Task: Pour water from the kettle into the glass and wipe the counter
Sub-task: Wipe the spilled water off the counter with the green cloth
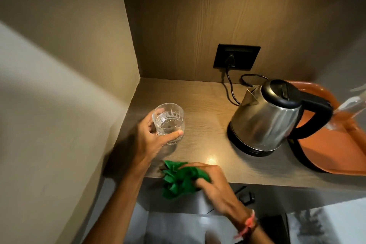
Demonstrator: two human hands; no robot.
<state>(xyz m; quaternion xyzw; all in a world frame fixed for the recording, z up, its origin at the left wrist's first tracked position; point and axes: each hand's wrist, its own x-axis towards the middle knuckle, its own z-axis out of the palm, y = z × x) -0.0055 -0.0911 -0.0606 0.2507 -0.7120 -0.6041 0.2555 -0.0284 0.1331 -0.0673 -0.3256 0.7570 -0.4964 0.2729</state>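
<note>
- Left hand (152,134): closed round a clear cut-pattern glass tumbler (169,123), thumb across its near side, fingers behind. Tumbler upright, at approx 9 o'clock from the kettle, well apart from it. Cannot tell if its base touches the counter. Water visible in lower part.
- Right hand (213,181): closed on a bunched green cloth (179,179). Cloth sits at the counter's front edge, approx 6 o'clock from the tumbler; part hangs over the edge.
- Stainless-steel electric kettle with black lid and handle (265,119): upright on its black base, lid shut, spout toward 10 o'clock, handle toward 3 o'clock. No hand on it.
- Wood-grain laminate counter (208,109): bright light reflection just beyond the right hand.
- Orange plastic tray (332,150): at 3 o'clock of the kettle, partly behind the handle.
- Black wall socket plate (236,57): on back panel, 12 o'clock of the kettle; black power cord (230,89) plugged in, runs down to counter behind the kettle.
- Red thread band (248,224) on right wrist.
</note>
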